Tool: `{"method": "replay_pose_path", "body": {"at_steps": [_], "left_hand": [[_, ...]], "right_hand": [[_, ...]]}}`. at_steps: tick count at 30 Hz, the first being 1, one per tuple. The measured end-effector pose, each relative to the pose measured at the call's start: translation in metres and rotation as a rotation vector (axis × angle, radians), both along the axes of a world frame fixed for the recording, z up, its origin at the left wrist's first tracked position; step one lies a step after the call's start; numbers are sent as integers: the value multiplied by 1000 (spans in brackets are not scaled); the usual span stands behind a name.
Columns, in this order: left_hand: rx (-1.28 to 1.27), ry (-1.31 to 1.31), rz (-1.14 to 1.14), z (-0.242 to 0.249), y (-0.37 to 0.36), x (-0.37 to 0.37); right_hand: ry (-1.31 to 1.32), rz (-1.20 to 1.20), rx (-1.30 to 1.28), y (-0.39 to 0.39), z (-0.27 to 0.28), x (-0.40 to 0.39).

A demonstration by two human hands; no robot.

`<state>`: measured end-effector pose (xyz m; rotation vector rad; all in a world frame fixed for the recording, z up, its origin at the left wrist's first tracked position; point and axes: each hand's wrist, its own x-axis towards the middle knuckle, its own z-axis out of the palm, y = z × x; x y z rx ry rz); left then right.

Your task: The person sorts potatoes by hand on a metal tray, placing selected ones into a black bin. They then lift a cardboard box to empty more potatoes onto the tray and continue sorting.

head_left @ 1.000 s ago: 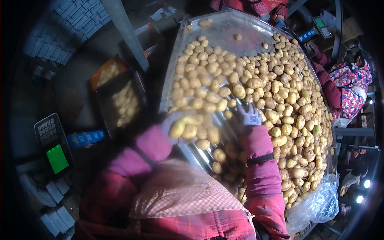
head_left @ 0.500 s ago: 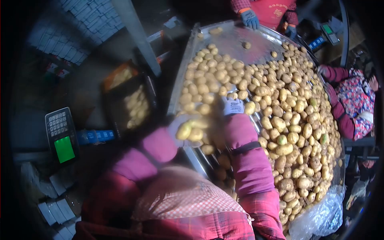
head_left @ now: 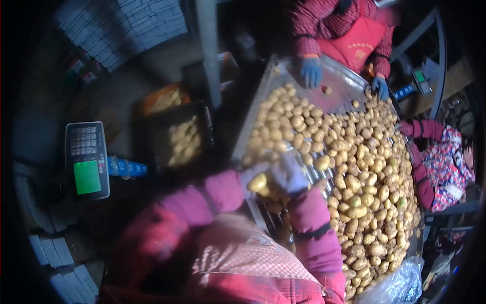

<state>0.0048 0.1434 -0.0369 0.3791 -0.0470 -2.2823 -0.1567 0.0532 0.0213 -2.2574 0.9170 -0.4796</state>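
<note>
My left hand (head_left: 249,178), in a pale glove, is curled around potatoes at the near left edge of the metal sorting table (head_left: 249,133). One yellow potato (head_left: 257,183) shows clearly in it. Close beside it is my right hand (head_left: 290,175), gloved and blurred by motion, so its fingers cannot be made out. Both hands are over the slotted metal bars (head_left: 326,175) at the near side. A large spread of loose potatoes (head_left: 372,177) covers most of the table beyond and to the right.
Crates of potatoes (head_left: 183,144) stand on the left, near a scale display (head_left: 87,159) with a green screen. A co-worker in a red apron (head_left: 354,43) has blue-gloved hands at the far end. Another person (head_left: 445,164) works on the right. Clear plastic (head_left: 397,283) lies at the near right.
My right hand has come back from the potato pile toward my left hand. The view has shifted, showing more of the far co-worker, whose hands are now apart on the table.
</note>
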Motion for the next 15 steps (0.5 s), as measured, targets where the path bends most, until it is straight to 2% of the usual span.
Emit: {"method": "replay_pose_path", "body": {"at_steps": [2, 3, 4, 6, 8, 9, 11, 12, 14, 15], "left_hand": [[282, -405, 182, 46, -3, -7], [-260, -691, 231, 56, 8, 0], [-259, -684, 243, 64, 7, 4], [32, -111, 65, 77, -6, 12], [70, -138, 158, 73, -7, 10], [-63, -289, 190, 85, -6, 11], [-324, -592, 257, 101, -9, 14], [-327, -588, 266, 96, -14, 20], [-46, -217, 227, 81, -23, 34], [99, -294, 326, 123, -33, 40]], "right_hand": [[3, 56, -137, 24, 15, 11], [4, 72, -145, 27, 20, 14], [-22, 86, -131, 29, 23, 13], [-42, 95, -129, 31, 35, 10], [-306, -85, 307, 32, 45, 6], [-423, -118, 246, 27, 34, 4], [-105, -205, -12, 15, 22, -23], [3, -251, -118, 13, 1, -37], [183, -376, -56, 23, -26, -63], [270, -322, -156, 27, -39, -70]]}}
